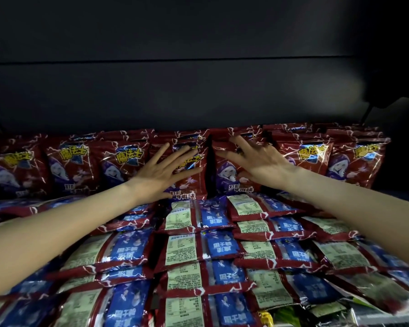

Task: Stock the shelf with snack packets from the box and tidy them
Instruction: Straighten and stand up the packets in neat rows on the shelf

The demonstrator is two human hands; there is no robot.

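a: what are the hands doing?
b: both are lying flat with fingers spread apart, gripping nothing. the left hand point(162, 171) is pressing on an upright red packet point(189, 182) at the middle of the frame, and the right hand point(257, 161) is pressing on the neighbouring packet point(232, 178) just to its right.
a: and where are the snack packets sitting?
b: an upright row point(76, 166) is standing across the middle of the frame against the dark shelf back point(198, 90). in the lower half, flat packets point(198, 251) are lying in overlapping columns, backs facing up.
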